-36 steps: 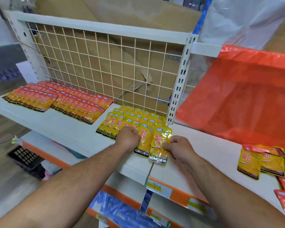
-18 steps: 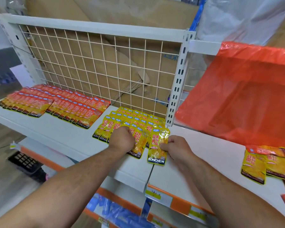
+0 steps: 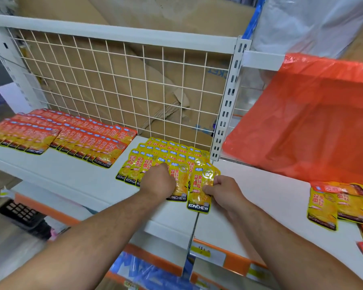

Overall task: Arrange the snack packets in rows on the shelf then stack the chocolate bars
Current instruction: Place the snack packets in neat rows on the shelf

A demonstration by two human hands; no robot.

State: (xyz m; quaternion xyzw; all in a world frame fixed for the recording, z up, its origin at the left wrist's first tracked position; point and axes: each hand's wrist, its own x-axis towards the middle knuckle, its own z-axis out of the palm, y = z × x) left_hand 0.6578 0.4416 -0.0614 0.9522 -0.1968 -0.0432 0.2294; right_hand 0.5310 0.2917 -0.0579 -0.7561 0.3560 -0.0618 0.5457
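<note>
Yellow KONCHEW snack packets [image 3: 172, 155] lie in overlapping rows on the white shelf [image 3: 76, 176], just left of the upright post. My left hand [image 3: 158, 181] rests curled on the front row, its fingers hidden underneath. My right hand [image 3: 222, 189] pinches the right edge of the front-most yellow packet [image 3: 199, 191], which lies at the seam between two shelf boards. Orange-red packets [image 3: 71, 135] fill rows further left. No chocolate bars are in view.
A wire grid back panel [image 3: 122, 86] closes the shelf behind. A red plastic bag [image 3: 306, 122] lies on the right shelf, with loose yellow and red packets [image 3: 340, 204] at its front. A dark calculator-like object [image 3: 19, 210] sits below left.
Both hands stay on the front row of yellow packets. The right hand's packet has shifted slightly against the row. The view has tilted a little.
</note>
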